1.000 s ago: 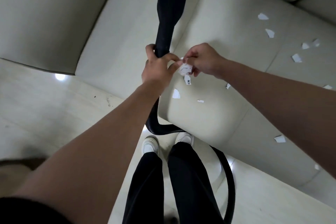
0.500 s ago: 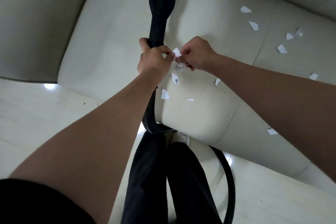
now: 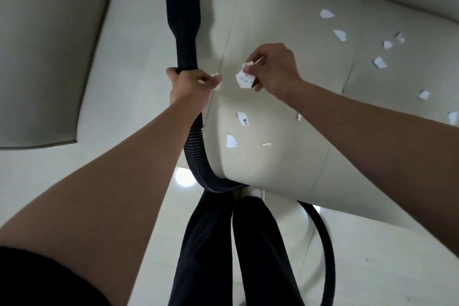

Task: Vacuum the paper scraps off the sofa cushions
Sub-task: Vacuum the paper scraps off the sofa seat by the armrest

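Paper scraps litter the sofa cushions from front edge to back, so we judge the vacuuming barely begun: our left hand grips the vacuum wand, our right hand pinches a torn piece.

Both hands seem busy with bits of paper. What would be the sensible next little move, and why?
Likely release the paper. The right hand pinches a torn piece above the sofa cushion, and the left hand, gripping the vacuum wand, also pinches a small scrap. More loose scraps lie on the cushion, so dropping these would free the hands to vacuum.
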